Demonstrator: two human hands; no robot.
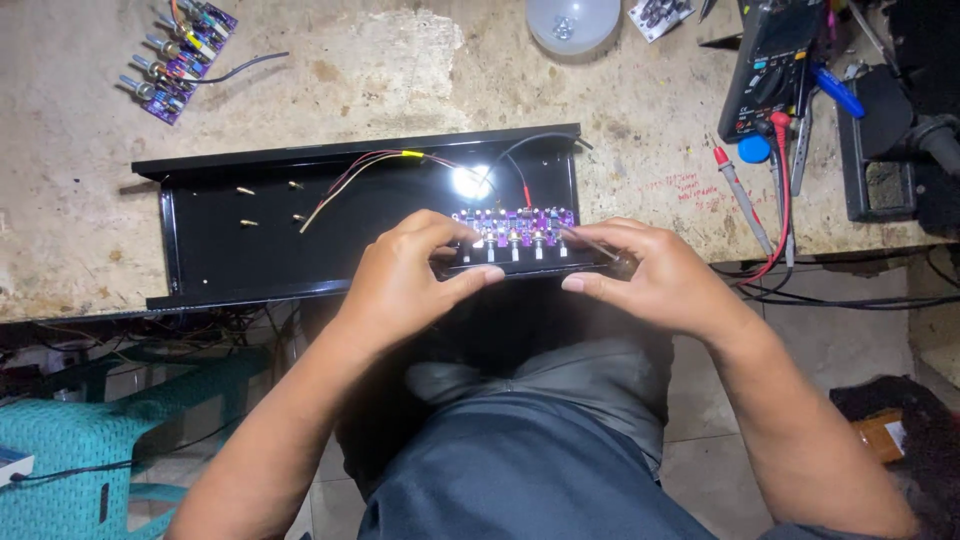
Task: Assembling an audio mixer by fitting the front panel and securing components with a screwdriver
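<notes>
- Purple circuit board point(515, 222) with a row of potentiometer shafts sits inside the black metal chassis point(200, 240), against its front wall near the right end; chassis lies at the front edge of the bench point(400, 70).
- Board's long axis runs left–right, parallel to the bench's front edge; shafts point toward the person through the front wall.
- Left hand point(405, 285): fingers pinched on the board's left end and the front wall, thumb below the lip.
- Right hand point(650, 280): fingers curled on the board's right end, thumb under the wall. Both hands equally near; board lies just ahead of the fingertips.
- Red, white and black wires point(350, 180) trail from the board across the glossy chassis floor; brass standoffs point(270, 205) stand at its left half.
- Bench top is rough, stained, pale. Second purple board point(180, 60) at far-left corner, frosted bulb point(573, 25) at far edge, multimeter point(770, 65) with red probe point(740, 195) at right.
</notes>
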